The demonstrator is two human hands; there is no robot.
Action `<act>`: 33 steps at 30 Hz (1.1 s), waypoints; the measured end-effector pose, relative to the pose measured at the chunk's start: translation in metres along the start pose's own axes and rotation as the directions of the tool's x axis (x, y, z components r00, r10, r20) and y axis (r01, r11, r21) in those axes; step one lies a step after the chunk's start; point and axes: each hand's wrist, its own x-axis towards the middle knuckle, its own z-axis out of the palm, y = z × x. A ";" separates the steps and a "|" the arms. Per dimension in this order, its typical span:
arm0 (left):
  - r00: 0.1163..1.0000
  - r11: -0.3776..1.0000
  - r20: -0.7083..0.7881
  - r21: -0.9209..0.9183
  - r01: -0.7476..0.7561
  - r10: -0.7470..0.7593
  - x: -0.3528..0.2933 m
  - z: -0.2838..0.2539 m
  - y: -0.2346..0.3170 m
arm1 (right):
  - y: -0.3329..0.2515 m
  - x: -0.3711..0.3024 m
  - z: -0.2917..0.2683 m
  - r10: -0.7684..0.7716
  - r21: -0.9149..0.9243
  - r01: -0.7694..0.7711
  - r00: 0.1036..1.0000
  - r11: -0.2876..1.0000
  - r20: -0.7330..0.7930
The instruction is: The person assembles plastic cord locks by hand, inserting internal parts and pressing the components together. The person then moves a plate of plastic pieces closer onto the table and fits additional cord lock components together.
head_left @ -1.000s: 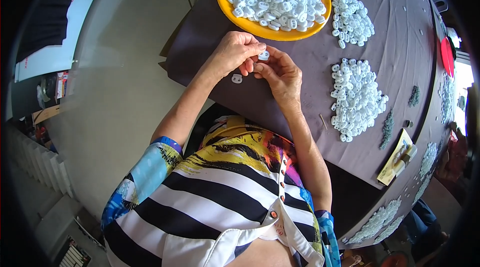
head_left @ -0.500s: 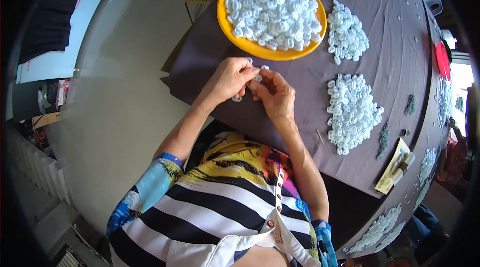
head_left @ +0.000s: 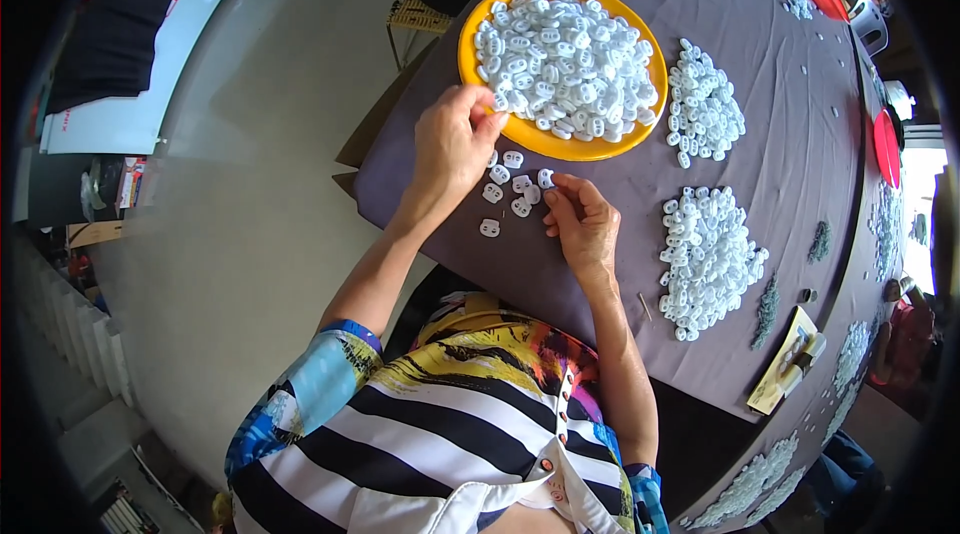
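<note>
My left hand [head_left: 455,146] is at the near left rim of a yellow plate [head_left: 468,84], thumb and forefinger closed on a small white two-holed plastic cord lock [head_left: 500,102]. The plate is heaped with the same white pieces. Over the dark tablecloth just below the plate, my right hand [head_left: 585,224] pinches another white cord lock [head_left: 545,178] between thumb and forefinger. Between the hands lie several loose cord locks [head_left: 492,193], a few close to my right fingertips.
Two piles of white cord locks, a smaller far one [head_left: 705,104] and a larger near one [head_left: 712,262], lie to the right. Beyond them are grey-green clumps [head_left: 767,314] and a yellow card [head_left: 782,362]. A thin stick [head_left: 645,307] rests near my right forearm.
My hands, close together before, have parted. The left has gone up to the plate's rim, the right a little right. The loose cord locks beneath them now show. The whole view has shifted slightly.
</note>
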 end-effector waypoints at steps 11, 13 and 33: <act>0.999 0.956 0.022 0.288 -0.049 0.044 0.022 -0.002 -0.002 | -0.001 0.000 0.002 -0.046 -0.087 0.048 0.999 0.995 0.018; 0.999 0.961 0.045 0.276 -0.029 0.017 0.023 -0.003 -0.003 | -0.001 0.000 0.002 -0.059 -0.099 0.061 0.998 0.993 0.024; 0.979 0.986 0.192 0.142 -0.091 0.062 0.034 -0.003 -0.004 | -0.001 0.002 0.002 -0.059 -0.114 0.063 0.997 0.991 0.040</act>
